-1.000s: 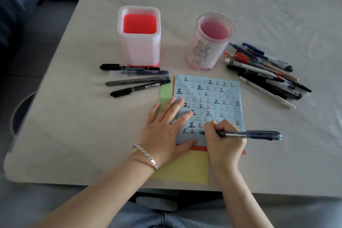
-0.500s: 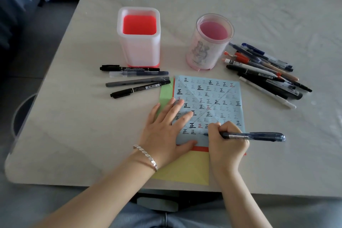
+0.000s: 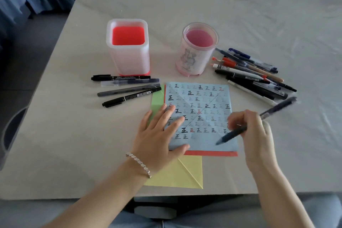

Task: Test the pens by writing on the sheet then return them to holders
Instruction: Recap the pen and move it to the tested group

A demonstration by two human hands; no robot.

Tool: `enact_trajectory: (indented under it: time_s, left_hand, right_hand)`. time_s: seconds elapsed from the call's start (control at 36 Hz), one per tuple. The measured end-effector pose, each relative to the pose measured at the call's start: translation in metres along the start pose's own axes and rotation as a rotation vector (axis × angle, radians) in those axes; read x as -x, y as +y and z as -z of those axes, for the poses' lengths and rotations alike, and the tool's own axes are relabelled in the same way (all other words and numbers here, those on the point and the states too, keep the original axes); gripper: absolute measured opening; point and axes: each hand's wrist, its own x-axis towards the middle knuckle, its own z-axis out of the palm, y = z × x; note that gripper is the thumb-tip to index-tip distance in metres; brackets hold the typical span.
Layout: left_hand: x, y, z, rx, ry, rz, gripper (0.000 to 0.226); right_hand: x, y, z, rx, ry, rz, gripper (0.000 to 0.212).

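Our left hand (image 3: 159, 135) lies flat on the blue sheet (image 3: 203, 98), fingers straight and spread. The fingers of our right hand (image 3: 256, 135) curl round a dark pen (image 3: 231, 135), its tip over the sheet.

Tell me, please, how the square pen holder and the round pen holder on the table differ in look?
The square holder has frosted white walls and a red base; the round holder is clear with a pink base. The round holder carries a printed picture on its side; the square holder is plain. The square holder stands left of the round holder. Both stand upright with no pens inside.
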Motion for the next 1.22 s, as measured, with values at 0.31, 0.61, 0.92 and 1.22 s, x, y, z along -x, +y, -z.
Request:
enact_trajectory:
  time_s: [0.31,0.61,0.92,1.22]
  left_hand:
    - [-0.001,0.0,-0.001,0.018,0.008,0.006,0.064]
    - [-0.001,0.0,-0.001,0.022,0.013,0.001,0.063]
    - [-0.001,-0.001,-0.002,0.018,0.009,-0.007,0.063]
    - [-0.001,-0.001,-0.001,0.019,0.019,-0.005,0.062]
  right_hand:
    - [0.006,-0.023,0.0,-0.482,-0.277,-0.147,0.026]
    - [0.008,-0.023,-0.011,-0.604,-0.42,-0.386,0.045]
    - [0.009,-0.027,-0.01,-0.435,-0.386,-0.501,0.059]
    - [0.007,-0.035,-0.004,-0.39,-0.402,-0.444,0.052]
